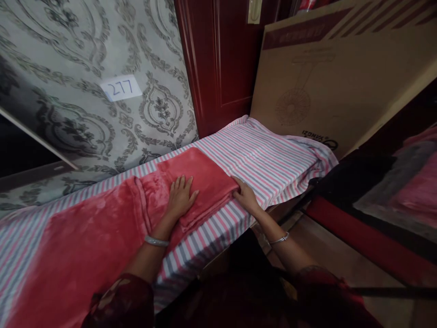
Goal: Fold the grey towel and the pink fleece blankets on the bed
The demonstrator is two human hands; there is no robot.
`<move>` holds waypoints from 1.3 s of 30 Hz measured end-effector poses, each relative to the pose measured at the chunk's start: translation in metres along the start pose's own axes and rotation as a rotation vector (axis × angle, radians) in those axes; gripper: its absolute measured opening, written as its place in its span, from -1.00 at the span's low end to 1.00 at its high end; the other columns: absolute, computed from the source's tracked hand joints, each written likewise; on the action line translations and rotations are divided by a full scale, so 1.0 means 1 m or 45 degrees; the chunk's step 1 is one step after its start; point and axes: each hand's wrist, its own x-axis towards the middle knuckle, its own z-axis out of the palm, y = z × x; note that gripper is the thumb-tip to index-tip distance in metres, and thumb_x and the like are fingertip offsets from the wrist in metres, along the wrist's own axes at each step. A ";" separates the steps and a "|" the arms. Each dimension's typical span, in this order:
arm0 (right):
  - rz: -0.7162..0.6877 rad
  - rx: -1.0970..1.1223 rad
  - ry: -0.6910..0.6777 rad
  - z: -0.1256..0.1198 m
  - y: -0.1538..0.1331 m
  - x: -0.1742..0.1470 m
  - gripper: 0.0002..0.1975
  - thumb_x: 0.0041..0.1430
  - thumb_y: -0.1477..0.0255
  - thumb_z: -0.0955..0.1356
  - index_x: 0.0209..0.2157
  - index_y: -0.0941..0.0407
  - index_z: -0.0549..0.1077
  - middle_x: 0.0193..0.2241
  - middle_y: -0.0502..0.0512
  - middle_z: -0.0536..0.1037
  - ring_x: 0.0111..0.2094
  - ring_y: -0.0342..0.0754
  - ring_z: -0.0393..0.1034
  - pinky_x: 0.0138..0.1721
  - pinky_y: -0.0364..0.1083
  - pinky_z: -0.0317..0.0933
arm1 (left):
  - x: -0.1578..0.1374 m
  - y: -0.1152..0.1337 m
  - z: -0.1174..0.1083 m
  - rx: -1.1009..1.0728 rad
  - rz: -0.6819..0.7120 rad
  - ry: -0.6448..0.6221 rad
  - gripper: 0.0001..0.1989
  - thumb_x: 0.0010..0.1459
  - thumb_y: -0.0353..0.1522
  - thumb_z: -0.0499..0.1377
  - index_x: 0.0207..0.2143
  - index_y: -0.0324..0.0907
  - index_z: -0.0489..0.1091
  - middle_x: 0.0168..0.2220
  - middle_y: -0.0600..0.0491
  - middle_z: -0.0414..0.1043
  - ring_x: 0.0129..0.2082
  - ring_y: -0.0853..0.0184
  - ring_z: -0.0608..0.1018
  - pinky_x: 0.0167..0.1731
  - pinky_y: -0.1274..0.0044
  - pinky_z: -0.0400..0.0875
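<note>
A red plush blanket (92,228) lies along a narrow surface covered by a striped cloth (252,150) in pink, grey and white. Its right end is folded over into a thick layered square, while the left part spreads flat towards the near left. My left hand (180,198) rests palm down on the folded part, fingers spread. At the right edge of the fold, my right hand (246,196) is closed on the blanket's corner; its fingertips are partly hidden. A bangle circles each wrist.
Patterned wallpaper (160,105) bearing a paper marked 277 (122,88) stands behind, beside a dark red door (235,59). A large cardboard box (327,82) leans at the back right. Grey and pink plush fabric (406,191) lies at the right. A dark panel (27,146) juts in from the left.
</note>
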 end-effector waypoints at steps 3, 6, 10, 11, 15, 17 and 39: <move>-0.021 -0.046 0.007 0.000 -0.004 -0.002 -0.31 0.09 0.49 0.27 0.30 0.14 0.29 -0.16 0.17 0.57 -0.11 0.12 0.42 0.00 0.04 0.29 | 0.000 0.000 0.000 0.005 0.001 0.001 -0.38 0.34 -0.13 0.01 0.34 -0.26 0.19 0.37 -0.29 0.13 0.36 -0.04 0.21 0.30 0.17 0.11; -0.040 -0.103 0.004 -0.001 -0.005 -0.001 -0.30 0.09 0.51 0.26 0.31 0.13 0.27 -0.09 0.21 0.56 -0.11 0.12 0.43 -0.01 0.04 0.29 | 0.000 0.000 0.001 0.005 -0.001 0.000 -0.38 0.34 -0.13 0.01 0.34 -0.26 0.19 0.37 -0.29 0.13 0.36 -0.05 0.21 0.30 0.15 0.11; -0.065 -0.051 -0.012 0.000 0.001 0.001 -0.24 0.03 0.55 0.24 0.33 0.12 0.25 -0.08 0.19 0.56 -0.10 0.13 0.44 0.01 0.06 0.30 | 0.001 -0.001 0.003 -0.007 0.001 0.020 -0.38 0.33 -0.13 0.02 0.34 -0.23 0.20 0.37 -0.27 0.14 0.35 -0.03 0.22 0.29 0.15 0.12; -0.052 -0.025 -0.007 0.001 0.003 0.001 -0.24 0.02 0.56 0.23 0.32 0.12 0.25 -0.10 0.18 0.57 -0.10 0.14 0.44 0.02 0.06 0.30 | 0.001 -0.002 0.004 -0.008 0.004 0.027 -0.38 0.33 -0.12 0.02 0.34 -0.23 0.20 0.36 -0.27 0.15 0.35 -0.03 0.23 0.29 0.16 0.12; -0.013 0.036 0.050 0.003 0.005 0.002 -0.30 0.07 0.54 0.21 0.30 0.13 0.30 -0.14 0.18 0.58 -0.09 0.14 0.45 0.04 0.08 0.30 | 0.001 -0.002 0.005 0.004 0.007 0.038 -0.38 0.33 -0.12 0.02 0.33 -0.23 0.21 0.35 -0.27 0.16 0.35 -0.04 0.23 0.29 0.15 0.13; -0.017 0.056 0.081 0.004 0.004 0.001 -0.38 0.17 0.48 0.20 0.28 0.11 0.32 -0.13 0.19 0.58 -0.08 0.13 0.46 0.03 0.08 0.30 | 0.001 -0.002 0.004 0.005 0.007 0.027 -0.38 0.33 -0.12 0.02 0.33 -0.24 0.21 0.36 -0.28 0.15 0.35 -0.04 0.23 0.29 0.15 0.13; -0.098 -0.020 -0.017 -0.023 -0.002 0.015 -0.29 -0.09 0.69 0.19 0.11 0.10 0.51 0.04 0.09 0.58 0.07 0.06 0.45 0.14 -0.01 0.27 | -0.002 0.000 0.006 0.080 0.010 0.001 -0.35 0.34 -0.09 -0.01 0.36 -0.24 0.16 0.38 -0.33 0.08 0.37 -0.08 0.18 0.29 0.11 0.10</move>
